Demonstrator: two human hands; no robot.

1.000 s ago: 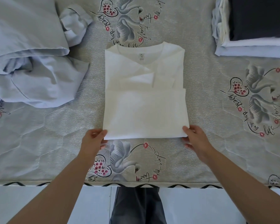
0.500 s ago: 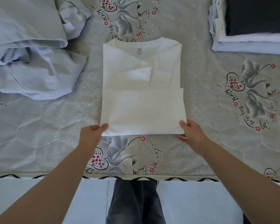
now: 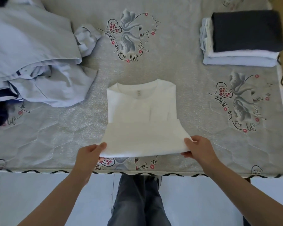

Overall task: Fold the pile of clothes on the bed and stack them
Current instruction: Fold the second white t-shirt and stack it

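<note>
We are pinching the shirt [image 3: 142,110] at its near fold: left hand [image 3: 88,154] is gripping the near-left corner, right hand [image 3: 198,148] the near-right corner, thumbs on top. The near edge is lifting off the bed [image 3: 194,88]; the collar end is lying flat. The shirt is sitting mid-bed near the front edge. Left of the shirt the pile [image 3: 34,62] is lying unfolded. Far right of the shirt the stack [image 3: 242,38] is sitting folded, dark piece on top.

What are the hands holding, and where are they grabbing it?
Both hold the white T-shirt: the left hand pinches its near folded edge at the left corner, the right hand at the right corner.
</note>
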